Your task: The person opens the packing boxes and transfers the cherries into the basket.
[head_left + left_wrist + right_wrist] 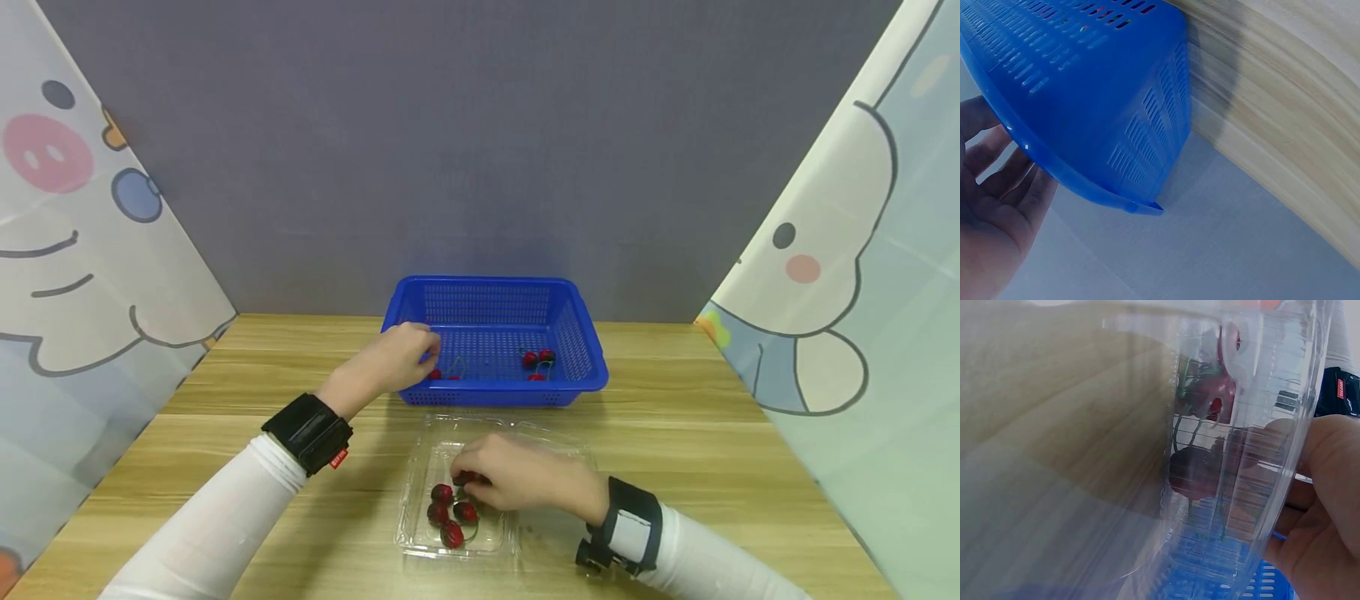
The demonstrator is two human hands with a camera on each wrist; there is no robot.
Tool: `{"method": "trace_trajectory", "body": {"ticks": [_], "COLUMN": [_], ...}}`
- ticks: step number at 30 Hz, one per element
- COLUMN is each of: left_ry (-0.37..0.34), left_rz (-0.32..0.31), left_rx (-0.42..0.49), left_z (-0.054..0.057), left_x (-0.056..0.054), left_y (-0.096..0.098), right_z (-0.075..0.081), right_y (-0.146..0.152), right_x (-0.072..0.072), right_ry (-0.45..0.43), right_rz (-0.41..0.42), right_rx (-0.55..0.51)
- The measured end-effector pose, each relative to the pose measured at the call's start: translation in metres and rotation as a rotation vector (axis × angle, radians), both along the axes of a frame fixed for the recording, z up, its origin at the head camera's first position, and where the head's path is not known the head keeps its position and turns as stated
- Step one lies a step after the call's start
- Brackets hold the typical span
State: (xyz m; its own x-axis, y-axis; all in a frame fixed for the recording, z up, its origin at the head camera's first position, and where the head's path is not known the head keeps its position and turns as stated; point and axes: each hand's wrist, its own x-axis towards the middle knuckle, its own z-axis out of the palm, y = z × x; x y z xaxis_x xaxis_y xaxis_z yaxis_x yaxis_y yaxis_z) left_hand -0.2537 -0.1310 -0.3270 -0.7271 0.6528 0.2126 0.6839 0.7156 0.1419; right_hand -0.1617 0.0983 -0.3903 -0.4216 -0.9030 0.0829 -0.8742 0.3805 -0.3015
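Note:
A blue plastic basket (487, 392) stands at the back, holding several red cherries (530, 360). My left hand (401, 354) reaches over its left side with bent fingers, just above a cherry (435, 375). In the left wrist view the basket's rim hides the left fingertips, and no held cherry shows. In front of the basket lies a clear plastic clamshell box (408, 537) with several dark red cherries (452, 534). My right hand (510, 472) is inside it, pinching a cherry (465, 478) between thumb and fingers. Through the box wall, the right wrist view shows blurred cherries (1197, 472).
The box's transparent lid (555, 437) is folded out to the right, under the right forearm. A wooden table (675, 433) carries everything. Behind rises a grey panel (480, 167), with cartoon-printed sheets (90, 250) at both sides.

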Motion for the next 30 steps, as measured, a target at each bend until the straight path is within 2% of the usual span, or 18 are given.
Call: {"method": "trace_trajectory", "body": {"ticks": [13, 21, 30], "left_ry": [0.042, 0.054, 0.103], "left_rz": [-0.012, -0.004, 0.001], "left_rx": [0.011, 0.005, -0.014], "left_z": [-0.005, -0.005, -0.006], "left_x": [0.003, 0.009, 0.016], "left_y": [-0.001, 0.000, 0.001], "right_z": [0.000, 0.007, 0.014], "right_y": [0.004, 0.008, 0.014], "right_x": [-0.003, -0.002, -0.002], "right_ry": [-0.013, -0.041, -0.025], "right_rz": [0.027, -0.004, -0.035], "right_rx": [-0.079, -0.078, -0.121]}}
